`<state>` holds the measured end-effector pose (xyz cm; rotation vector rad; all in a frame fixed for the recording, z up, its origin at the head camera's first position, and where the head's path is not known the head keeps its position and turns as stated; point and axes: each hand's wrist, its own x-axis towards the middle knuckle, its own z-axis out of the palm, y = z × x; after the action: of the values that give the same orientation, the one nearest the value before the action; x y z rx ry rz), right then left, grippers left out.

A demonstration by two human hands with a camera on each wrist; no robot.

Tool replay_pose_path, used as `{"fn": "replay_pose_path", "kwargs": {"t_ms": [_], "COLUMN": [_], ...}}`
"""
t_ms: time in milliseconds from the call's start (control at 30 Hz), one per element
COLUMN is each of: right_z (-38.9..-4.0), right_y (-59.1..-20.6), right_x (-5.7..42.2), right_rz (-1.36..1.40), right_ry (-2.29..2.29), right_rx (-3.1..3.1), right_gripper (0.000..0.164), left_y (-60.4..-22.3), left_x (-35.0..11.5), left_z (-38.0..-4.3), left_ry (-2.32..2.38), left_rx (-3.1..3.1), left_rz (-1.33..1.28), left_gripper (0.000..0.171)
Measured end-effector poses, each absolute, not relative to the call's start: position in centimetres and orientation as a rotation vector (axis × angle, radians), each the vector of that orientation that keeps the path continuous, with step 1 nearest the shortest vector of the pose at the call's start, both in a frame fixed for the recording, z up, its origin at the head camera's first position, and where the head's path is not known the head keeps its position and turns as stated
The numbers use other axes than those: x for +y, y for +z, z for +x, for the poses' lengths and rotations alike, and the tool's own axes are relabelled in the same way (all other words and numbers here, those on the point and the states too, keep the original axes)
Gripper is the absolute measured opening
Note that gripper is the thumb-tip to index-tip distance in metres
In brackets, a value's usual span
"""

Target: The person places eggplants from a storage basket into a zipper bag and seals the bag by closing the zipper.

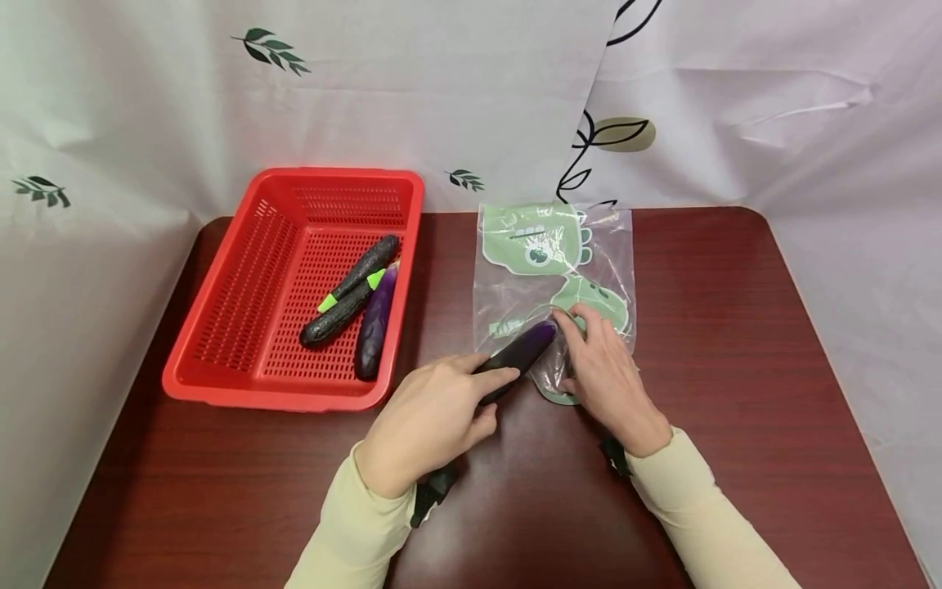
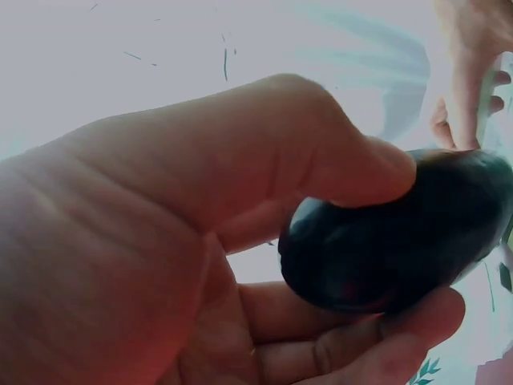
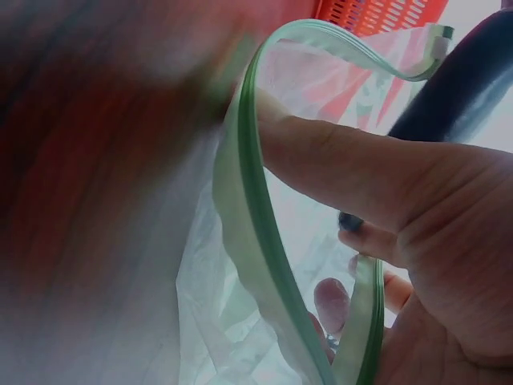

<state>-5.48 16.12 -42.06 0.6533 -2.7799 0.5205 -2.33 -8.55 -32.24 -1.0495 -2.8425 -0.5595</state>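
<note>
My left hand [image 1: 434,413] grips a dark purple eggplant [image 1: 518,356], thumb on one side and fingers on the other. The eggplant's far end points at the mouth of a clear zip bag [image 1: 508,282] with green cartoon prints. In the left wrist view the eggplant [image 2: 393,233] fills the grasp. My right hand [image 1: 607,376] holds the bag at its mouth. Its thumb sits inside the green zip edge [image 3: 260,188] in the right wrist view, and its fingers are at the opposite edge, spreading the mouth apart.
Left of the bag stands a red plastic basket [image 1: 221,327] with perforated walls. Inside lie two dark cucumber-like vegetables [image 1: 364,266] with bright green ends and another eggplant [image 1: 377,327]. The brown table [image 1: 736,343] meets a white patterned cloth [image 1: 383,98] behind.
</note>
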Motion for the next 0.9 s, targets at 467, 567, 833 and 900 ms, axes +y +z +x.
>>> {"fn": "replay_pose_path", "kwargs": {"t_ms": [467,567,833,900], "right_z": [-5.5,-5.6,-5.5,-5.5], "right_y": [-42.0,-42.0,-42.0,-41.9], "right_x": [16.3,16.3,16.2,16.3], "right_rz": [0.662,0.669,0.684,0.697], "right_ry": [0.530,0.529,0.547,0.561], "right_rx": [-2.789,-2.788,-2.781,-2.779], "right_gripper": [0.108,0.107,0.108,0.107], "left_y": [-33.2,-33.4,-33.6,-33.8], "left_x": [-7.7,-7.6,-7.2,-7.1], "left_z": [-2.7,-2.8,-3.0,-3.0], "left_ry": [-0.543,-0.544,-0.523,-0.520], "left_rx": [-2.805,-2.806,-2.810,-2.808], "left_rz": [-1.042,-1.049,-1.062,-1.062], "left_gripper": [0.044,0.044,0.045,0.044]}}
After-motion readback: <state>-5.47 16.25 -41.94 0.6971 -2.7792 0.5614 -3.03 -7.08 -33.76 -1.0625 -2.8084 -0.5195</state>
